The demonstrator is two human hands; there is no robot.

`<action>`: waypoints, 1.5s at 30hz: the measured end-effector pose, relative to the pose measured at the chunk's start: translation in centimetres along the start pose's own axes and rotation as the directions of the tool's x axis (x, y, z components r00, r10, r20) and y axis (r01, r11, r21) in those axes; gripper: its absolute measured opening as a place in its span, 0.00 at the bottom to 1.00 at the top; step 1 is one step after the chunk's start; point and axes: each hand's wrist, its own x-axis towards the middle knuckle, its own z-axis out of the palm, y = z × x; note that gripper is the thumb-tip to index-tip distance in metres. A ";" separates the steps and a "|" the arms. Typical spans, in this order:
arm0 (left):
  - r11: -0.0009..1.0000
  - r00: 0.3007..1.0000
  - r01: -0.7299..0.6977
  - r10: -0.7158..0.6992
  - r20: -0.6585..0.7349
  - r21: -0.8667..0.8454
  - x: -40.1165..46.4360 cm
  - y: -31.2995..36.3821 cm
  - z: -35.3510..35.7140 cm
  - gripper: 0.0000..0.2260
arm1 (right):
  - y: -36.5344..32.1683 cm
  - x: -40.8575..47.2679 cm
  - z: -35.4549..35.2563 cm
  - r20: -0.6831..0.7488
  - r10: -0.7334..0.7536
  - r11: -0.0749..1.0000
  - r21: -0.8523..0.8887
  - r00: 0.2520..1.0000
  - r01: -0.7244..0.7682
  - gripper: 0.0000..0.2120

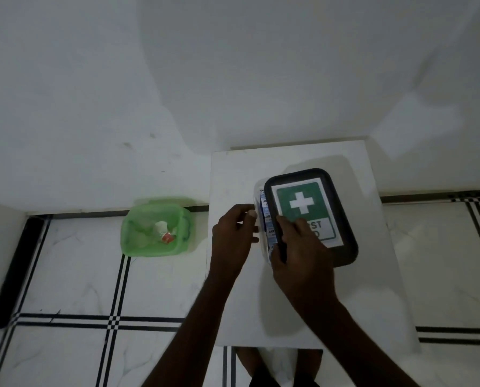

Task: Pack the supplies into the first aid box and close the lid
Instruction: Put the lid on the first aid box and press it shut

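The first aid box stands on a small white table. Its dark lid, with a green and white cross label, lies over the box, shifted slightly right. A strip of the clear box body shows at the left, with blue and white packets inside. My right hand grips the lid's near left edge, fingers across the label. My left hand holds the box's left wall with thumb and fingers.
A green plastic basket sits on the tiled floor left of the table, holding a white bottle and a small red item. White walls stand behind. My legs show under the table's near edge.
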 end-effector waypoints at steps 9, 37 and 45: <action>1.000 0.999 -0.006 0.006 0.033 0.003 -0.1 0.3 -0.2 0.14 | 2.1 2.5 -4.2 -0.211 0.153 0.985 0.105 0.965 -0.133 0.13; 0.950 0.996 -0.092 0.094 0.008 0.298 0.0 1.1 0.5 0.16 | 6.9 4.3 -4.3 0.230 0.440 0.868 0.137 0.868 -0.477 0.12; 0.969 0.996 0.037 -0.054 0.066 0.243 0.2 1.5 0.2 0.16 | 7.0 4.7 -4.4 0.344 0.462 0.833 0.147 0.817 -0.533 0.13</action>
